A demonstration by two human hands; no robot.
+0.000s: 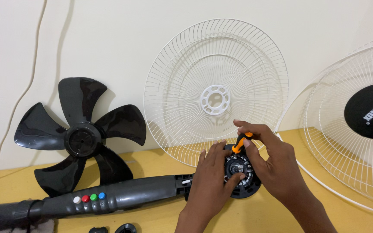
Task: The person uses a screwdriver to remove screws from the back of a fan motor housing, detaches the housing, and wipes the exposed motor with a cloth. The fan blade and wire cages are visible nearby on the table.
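Both hands [247,172] on fan motor [239,172], perhaps with screwdriver [239,143]

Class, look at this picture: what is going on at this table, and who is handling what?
A person has a fan in pieces on a yellow table. The left hand steadies the black motor housing, and the right hand holds an orange-and-black screwdriver at it. The dark fan column with coloured buttons lies flat. The black blade and two white wire guards lean against the wall.

bright even indoor light, soft shadows, sharp focus throughout
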